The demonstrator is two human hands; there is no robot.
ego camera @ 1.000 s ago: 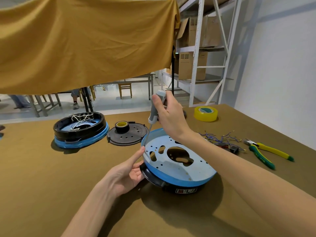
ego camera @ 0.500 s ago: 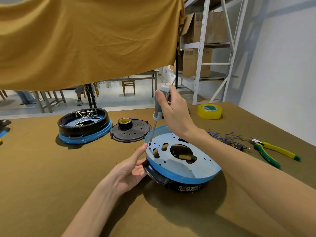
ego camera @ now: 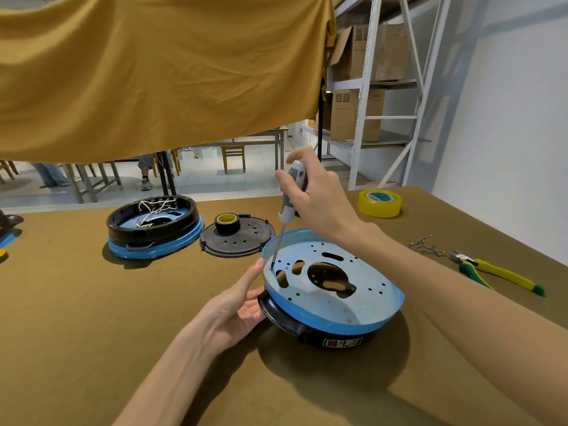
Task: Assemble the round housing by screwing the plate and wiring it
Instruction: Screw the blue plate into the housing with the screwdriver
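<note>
The round black housing sits tilted on the table in front of me, capped by a pale blue plate with holes and cutouts. My right hand grips the grey handle of a screwdriver. Its tip stands on the plate's left edge. My left hand cups the housing's left rim, with the forefinger stretched up beside the screwdriver tip. Whether a screw sits under the tip is too small to tell.
A second black and blue housing with white wires stands at the back left. Beside it lies a black disc with a tape roll on it. Yellow tape, loose wires and yellow-green pliers lie to the right.
My head has shifted a little, so the scene slides right. The right hand's fingers have moved round the screwdriver handle, and the tip stays at the same spot on the plate.
</note>
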